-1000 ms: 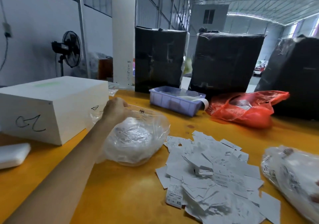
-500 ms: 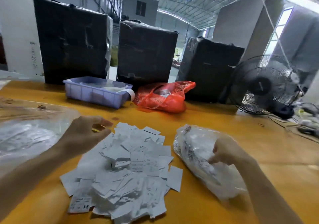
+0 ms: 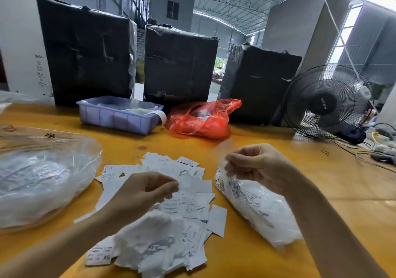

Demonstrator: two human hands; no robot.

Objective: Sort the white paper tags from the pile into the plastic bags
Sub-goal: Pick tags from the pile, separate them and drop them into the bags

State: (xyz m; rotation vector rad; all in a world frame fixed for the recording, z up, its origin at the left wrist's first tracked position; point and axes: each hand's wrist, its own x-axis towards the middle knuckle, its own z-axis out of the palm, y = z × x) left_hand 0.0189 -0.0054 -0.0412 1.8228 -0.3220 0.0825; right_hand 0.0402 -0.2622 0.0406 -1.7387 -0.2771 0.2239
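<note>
Yellow table (image 3: 267, 149), frame-wide. Left edge: large clear bag (image 3: 42, 175) of tags. Lower centre: loose pile of white tags (image 3: 184, 202) (sizes XS, S, L legible). Right of centre: smaller bag (image 3: 257, 209), its mouth pinched by right hand (image 3: 259, 166). Over pile: left hand (image 3: 145, 192), fingers curled, contents indiscernible.

This is a warehouse or factory packing floor. A high steel-truss roof (image 3: 225, 3) spans a wide hall with tall concrete pillars (image 3: 300, 31), and three big bales wrapped in black plastic (image 3: 180, 63) stand along the far edge of a long yellow desk (image 3: 342, 192). On the desk sit a lilac plastic parts bin (image 3: 115, 117), a red carrier bag (image 3: 203, 119) and a black desk fan (image 3: 327, 102) with loose cables (image 3: 381, 149) beside it, all typical of a goods-handling workplace.
</note>
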